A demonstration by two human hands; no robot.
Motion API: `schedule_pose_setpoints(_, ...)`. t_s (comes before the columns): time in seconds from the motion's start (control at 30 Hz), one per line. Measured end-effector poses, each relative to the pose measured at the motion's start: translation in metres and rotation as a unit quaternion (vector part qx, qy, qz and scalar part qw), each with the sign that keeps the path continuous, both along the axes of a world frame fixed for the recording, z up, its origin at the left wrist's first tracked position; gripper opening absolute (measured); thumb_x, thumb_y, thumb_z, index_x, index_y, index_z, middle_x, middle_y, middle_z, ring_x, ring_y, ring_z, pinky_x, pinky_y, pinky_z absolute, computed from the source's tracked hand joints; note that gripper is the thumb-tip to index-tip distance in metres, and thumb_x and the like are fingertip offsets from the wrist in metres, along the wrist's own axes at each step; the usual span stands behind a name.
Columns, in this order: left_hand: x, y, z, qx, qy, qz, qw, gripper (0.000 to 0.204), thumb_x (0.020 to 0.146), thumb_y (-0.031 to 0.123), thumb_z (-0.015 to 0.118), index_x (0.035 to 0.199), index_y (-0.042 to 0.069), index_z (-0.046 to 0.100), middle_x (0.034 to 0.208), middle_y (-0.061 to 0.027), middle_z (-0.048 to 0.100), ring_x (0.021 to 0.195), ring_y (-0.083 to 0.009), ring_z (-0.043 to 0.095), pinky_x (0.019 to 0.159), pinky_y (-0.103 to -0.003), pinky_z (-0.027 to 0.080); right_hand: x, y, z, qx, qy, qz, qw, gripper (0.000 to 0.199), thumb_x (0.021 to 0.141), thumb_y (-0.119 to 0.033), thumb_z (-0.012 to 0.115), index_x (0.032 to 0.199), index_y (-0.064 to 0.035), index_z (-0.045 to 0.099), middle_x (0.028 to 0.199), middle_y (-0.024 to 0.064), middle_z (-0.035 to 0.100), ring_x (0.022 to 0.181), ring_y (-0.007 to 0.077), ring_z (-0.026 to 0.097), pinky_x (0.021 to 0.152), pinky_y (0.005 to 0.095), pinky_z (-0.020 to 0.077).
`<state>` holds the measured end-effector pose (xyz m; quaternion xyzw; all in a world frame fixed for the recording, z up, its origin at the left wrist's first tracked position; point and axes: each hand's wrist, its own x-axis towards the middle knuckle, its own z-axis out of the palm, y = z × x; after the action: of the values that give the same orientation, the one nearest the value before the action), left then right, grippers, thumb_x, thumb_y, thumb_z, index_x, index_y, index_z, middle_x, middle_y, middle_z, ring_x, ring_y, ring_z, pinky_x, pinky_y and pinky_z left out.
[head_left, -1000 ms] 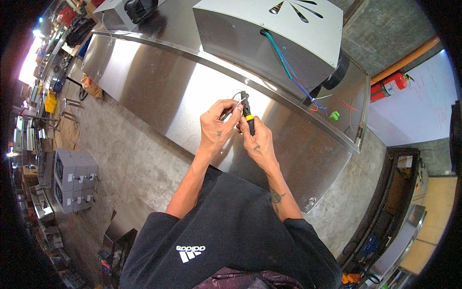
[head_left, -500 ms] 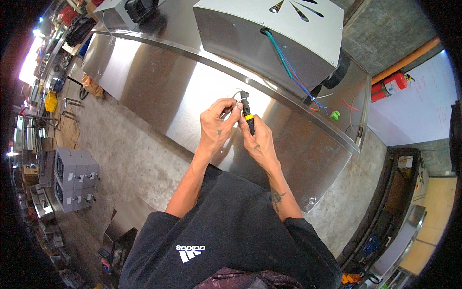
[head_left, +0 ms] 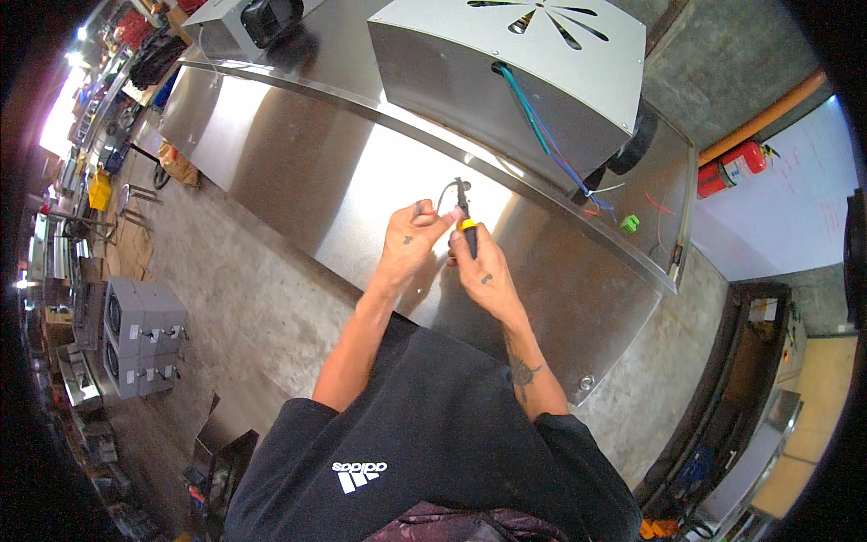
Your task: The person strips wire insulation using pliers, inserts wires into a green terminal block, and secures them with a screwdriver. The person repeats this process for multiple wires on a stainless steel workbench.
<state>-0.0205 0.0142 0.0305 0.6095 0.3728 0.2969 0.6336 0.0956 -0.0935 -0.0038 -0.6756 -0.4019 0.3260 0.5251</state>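
My right hand (head_left: 487, 264) is closed round the black-and-yellow handle of a pair of pliers (head_left: 463, 200), whose dark jaws point away from me. My left hand (head_left: 408, 240) is beside it, its fingertips pinched on a thin wire (head_left: 441, 192). The wire curves up from the fingers toward the plier jaws. Glare on the metal hides where its end sits. Both hands are above a shiny steel worktop (head_left: 298, 172).
Beyond a raised steel ledge stands a metal box (head_left: 506, 81) with green and blue wires (head_left: 533, 113) coming out. A green connector (head_left: 629, 223) and red wire scraps lie to its right. A fire extinguisher (head_left: 730, 170) is at far right; grey units (head_left: 144, 334) stand left on the floor.
My left hand has shifted slightly right and down, its fingers drawn lower along the pliers. More of the jaws and the curved wire now shows.
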Motion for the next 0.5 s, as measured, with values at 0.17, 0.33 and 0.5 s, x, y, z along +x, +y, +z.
schedule_pose_setpoints(0.17,0.002,0.006,-0.006,-0.048,-0.02,0.092,0.994,0.046,0.095,0.018,0.086,0.077,0.02,0.044,0.066,0.0116,0.043,0.056,-0.0017,0.033,0.049,-0.022,0.028,0.002,0.001,0.014,-0.007,0.036,-0.086,0.996,0.038,0.111,-0.035,0.062,0.109,0.0026,0.062,0.091,0.0107,0.07,0.083,0.0164,0.071,0.076,0.0345,0.0586)
schedule_pose_setpoints(0.33,0.002,0.011,-0.007,-0.032,0.031,0.055,0.998,0.042,0.095,0.017,0.085,0.082,0.019,0.045,0.067,0.0122,0.043,0.057,-0.0013,0.034,0.049,-0.022,0.029,0.009,0.004,0.031,0.03,0.013,-0.062,0.998,0.025,0.106,-0.025,0.071,0.109,-0.0001,0.066,0.083,-0.0011,0.061,0.074,0.0076,0.057,0.07,0.0266,0.0493)
schedule_pose_setpoints(0.5,0.001,0.014,-0.02,0.014,0.028,0.007,0.999,0.023,0.101,0.017,0.078,0.095,0.011,0.057,0.083,0.0047,0.055,0.072,-0.0042,0.048,0.065,-0.022,0.042,0.007,0.009,0.048,0.095,0.056,-0.059,0.992,0.019,0.102,-0.018,0.075,0.109,-0.0013,0.068,0.085,-0.0037,0.06,0.075,0.0046,0.052,0.069,0.0242,0.046)
